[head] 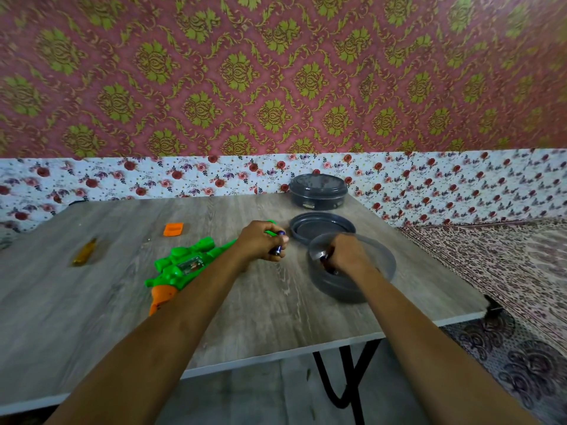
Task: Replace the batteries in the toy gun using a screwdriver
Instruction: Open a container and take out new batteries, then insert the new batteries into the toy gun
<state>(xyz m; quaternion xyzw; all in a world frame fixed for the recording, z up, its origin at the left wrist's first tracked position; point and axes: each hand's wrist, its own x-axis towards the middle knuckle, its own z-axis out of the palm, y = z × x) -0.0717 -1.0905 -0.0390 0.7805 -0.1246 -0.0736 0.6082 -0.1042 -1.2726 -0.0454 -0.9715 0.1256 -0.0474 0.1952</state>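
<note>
Far to the left on the wood-grain surface (pixel 276 308) lay a screwdriver (pixel 84 253) with an amber handle, well apart from everything else. To its right and further back sat a small orange cover (pixel 173 229), flat and on its own. Nearer me lay the toy gun (pixel 181 265), green with an orange grip. It was on its side, with the grip toward the person and the barrel running off to the right. A rectangular opening in its body faced up, but what was inside it I could not make out. The left hand (pixel 260 243) was above the barrel's far end, its fingers curled around small dark-blue batteries (pixel 277 250). Any print on them was too blurred to read. Just right of that hand a grey lid (pixel 322 231) lay upturned on the surface. Behind the lid, against the flowered cloth at the wall, stood a closed grey container (pixel 318 191) with a small label low on its side, too small to read. In front of the lid was an open grey bowl (pixel 380 271), and the right hand (pixel 346 256) reached down into it, fingers bent over something dark. Whether it had hold of anything I could not tell. Beyond the surface's right edge spread a patterned bedcover (pixel 506 265).
</note>
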